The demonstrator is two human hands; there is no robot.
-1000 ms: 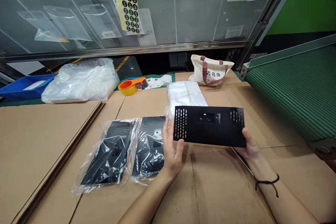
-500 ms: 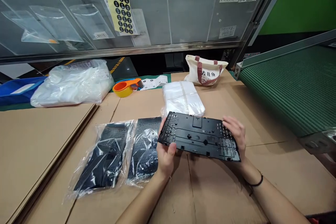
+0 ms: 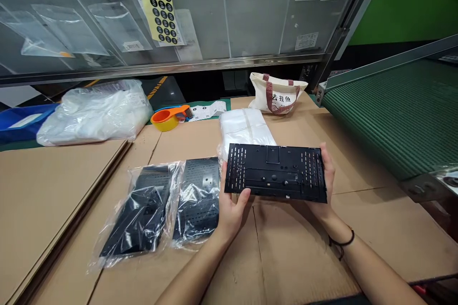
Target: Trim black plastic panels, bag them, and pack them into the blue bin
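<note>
Between my two hands is a black plastic cover point(image 3: 261, 171) with rows of vent slots at both ends, its ribbed inner face toward me. My left hand point(image 3: 231, 207) grips its left end, thumb at the lower edge. At the right end my right hand point(image 3: 326, 186) is closed around the side, fingers partly hidden behind. Two black covers in clear bags, one bagged cover point(image 3: 143, 214) and another bagged cover point(image 3: 198, 200), lie on the cardboard left of my hands. Behind the held cover sits a stack of clear plastic bags point(image 3: 245, 128).
A cardboard sheet stack point(image 3: 57, 190) lies at left. Further back are a big plastic bag bundle point(image 3: 96, 112), a blue bin point(image 3: 25, 124), an orange tape dispenser point(image 3: 168, 118) and a cloth tote bag point(image 3: 277, 95). A green conveyor belt point(image 3: 397, 119) runs along the right.
The cover has tilted up to face me more squarely and levelled out, its right end rising. My right hand moved from the top corner to the right side. The view shifted slightly.
</note>
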